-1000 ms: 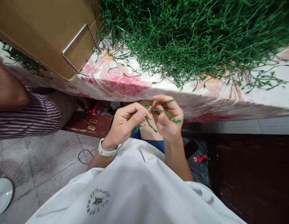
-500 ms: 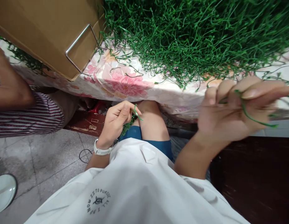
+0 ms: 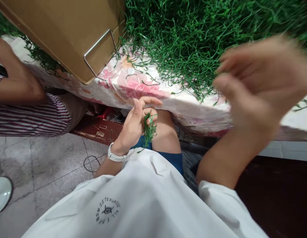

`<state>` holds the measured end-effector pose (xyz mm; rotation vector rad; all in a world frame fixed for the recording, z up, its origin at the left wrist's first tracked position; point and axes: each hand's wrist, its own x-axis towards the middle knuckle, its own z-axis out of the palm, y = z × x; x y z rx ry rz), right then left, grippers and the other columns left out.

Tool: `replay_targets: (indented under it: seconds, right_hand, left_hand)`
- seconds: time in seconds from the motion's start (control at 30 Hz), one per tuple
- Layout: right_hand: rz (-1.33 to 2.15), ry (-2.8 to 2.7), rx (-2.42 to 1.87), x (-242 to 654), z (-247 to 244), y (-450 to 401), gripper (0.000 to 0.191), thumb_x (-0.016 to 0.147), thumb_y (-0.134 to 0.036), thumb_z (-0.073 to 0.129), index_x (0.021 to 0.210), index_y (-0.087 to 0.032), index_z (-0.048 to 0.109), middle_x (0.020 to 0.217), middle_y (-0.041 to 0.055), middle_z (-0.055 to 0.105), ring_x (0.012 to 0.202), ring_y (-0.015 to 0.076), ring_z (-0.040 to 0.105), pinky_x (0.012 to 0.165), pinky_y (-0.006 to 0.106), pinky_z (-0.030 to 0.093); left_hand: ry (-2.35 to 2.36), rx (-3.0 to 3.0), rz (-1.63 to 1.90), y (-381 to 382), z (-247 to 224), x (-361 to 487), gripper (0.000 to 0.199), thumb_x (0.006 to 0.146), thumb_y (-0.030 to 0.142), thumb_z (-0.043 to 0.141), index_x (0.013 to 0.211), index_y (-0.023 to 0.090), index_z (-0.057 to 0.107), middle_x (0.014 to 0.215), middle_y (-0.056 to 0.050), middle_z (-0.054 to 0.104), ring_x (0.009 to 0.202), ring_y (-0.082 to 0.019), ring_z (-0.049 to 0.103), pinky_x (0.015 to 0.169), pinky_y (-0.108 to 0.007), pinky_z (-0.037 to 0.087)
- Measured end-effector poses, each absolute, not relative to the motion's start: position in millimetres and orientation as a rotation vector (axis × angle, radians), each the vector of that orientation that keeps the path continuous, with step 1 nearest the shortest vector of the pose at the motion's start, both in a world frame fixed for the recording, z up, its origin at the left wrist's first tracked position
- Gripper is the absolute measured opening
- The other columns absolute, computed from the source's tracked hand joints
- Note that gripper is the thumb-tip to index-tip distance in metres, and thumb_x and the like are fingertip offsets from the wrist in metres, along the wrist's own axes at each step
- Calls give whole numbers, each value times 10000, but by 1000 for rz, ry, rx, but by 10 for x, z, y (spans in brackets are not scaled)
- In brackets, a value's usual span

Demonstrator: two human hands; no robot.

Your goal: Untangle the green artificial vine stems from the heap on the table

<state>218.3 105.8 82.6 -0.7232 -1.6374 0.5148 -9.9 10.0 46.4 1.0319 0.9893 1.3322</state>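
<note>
My left hand (image 3: 136, 124) is above my lap, its lower fingers curled around a small bunch of thin green artificial stems (image 3: 149, 129) that hangs down over my shorts. Its thumb and index finger are extended and apart. My right hand (image 3: 260, 76) is raised over the table's front edge, blurred by motion. Its fingers are bent, with a gap between them and the thumb, and no stem can be made out there. Beyond it spreads a large pile of loose green stems (image 3: 193, 43), thinning to scattered pieces toward the edge.
A brown cardboard box (image 3: 69, 29) with a bent metal wire frame (image 3: 99, 43) against it stands at left on the floral tablecloth (image 3: 141, 87). A person's arm (image 3: 19, 79) is beside it. Below are a reddish-brown bench (image 3: 94, 129) and a black cable loop (image 3: 91, 163).
My right hand has moved up toward the pile, and the stem seen in it no longer shows. My left hand has turned, exposing its bunch. The view has shifted slightly.
</note>
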Motion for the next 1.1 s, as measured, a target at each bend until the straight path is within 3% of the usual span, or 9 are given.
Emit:
replay_targets:
  seconds: [0.03, 0.17, 0.3, 0.4, 0.57, 0.7, 0.83, 0.97, 1.1]
  right_hand:
    - [622, -1737, -657, 2024, 704, 847, 203, 819, -308, 869, 1012, -272, 818, 906, 57, 714, 784, 189, 602, 692, 375, 486]
    - [879, -1683, -638, 1514, 284, 376, 443, 750, -370, 923, 1164, -317, 772, 827, 24, 682, 702, 181, 576, 635, 358, 492]
    - [1031, -1428, -736, 1393, 150, 340, 160, 855, -418, 825, 943, -287, 794, 768, 32, 670, 670, 176, 573, 647, 365, 507]
    - [1038, -1207, -751, 1435, 196, 365, 127, 883, -387, 798, 843, -270, 766, 744, 20, 654, 638, 153, 568, 614, 328, 491]
    - [1079, -1021, -795, 1447, 238, 412, 299, 829, -514, 828, 834, -259, 672, 687, -15, 557, 537, 112, 472, 505, 275, 406]
    - [1289, -974, -813, 1421, 192, 352, 327, 840, -538, 805, 938, -265, 654, 718, -9, 559, 592, 125, 511, 539, 267, 438]
    - [1383, -1025, -750, 1420, 187, 191, 372, 837, -585, 783, 906, -245, 649, 750, 11, 589, 624, 140, 531, 573, 291, 469]
    - [1256, -1131, -870, 1427, 248, 104, 353, 797, -506, 851, 877, -239, 634, 757, 3, 607, 661, 142, 552, 603, 287, 488]
    - [1230, -1217, -901, 1490, 253, 126, 249, 881, -391, 798, 829, -213, 632, 753, -4, 616, 686, 126, 556, 628, 265, 466]
  left_hand:
    - [1001, 1035, 1332, 105, 466, -91, 694, 968, 805, 297, 1083, 221, 655, 648, 20, 462, 553, -115, 471, 542, -251, 439]
    - [1001, 1119, 1330, 93, 458, -59, 657, 959, 800, 344, 1145, 243, 639, 847, -25, 601, 734, -142, 614, 676, -271, 539]
    - [996, 1217, 1305, 57, 453, -58, 630, 946, 786, 404, 1177, 251, 646, 937, -61, 665, 862, -190, 681, 759, -307, 578]
    - [964, 1277, 1221, 47, 483, -70, 474, 976, 666, 541, 1108, 233, 680, 1012, -67, 699, 944, -187, 681, 828, -292, 562]
    - [897, 1302, 1117, 60, 510, -44, 261, 932, 446, 747, 965, 189, 721, 931, -32, 713, 841, -146, 648, 772, -250, 527]
    - [927, 1260, 1215, 77, 488, -3, 243, 903, 422, 786, 916, 188, 719, 867, -15, 698, 794, -135, 644, 743, -248, 522]
    - [980, 1272, 1260, 79, 470, 8, 266, 894, 444, 789, 865, 195, 701, 807, -6, 696, 733, -138, 643, 708, -264, 521]
    - [1075, 1358, 1286, 68, 451, -2, 272, 875, 455, 805, 866, 198, 716, 796, -1, 689, 718, -136, 628, 677, -258, 502]
    - [1154, 1447, 1338, 73, 421, -24, 281, 910, 456, 768, 831, 192, 711, 750, 7, 670, 665, -117, 588, 623, -245, 461]
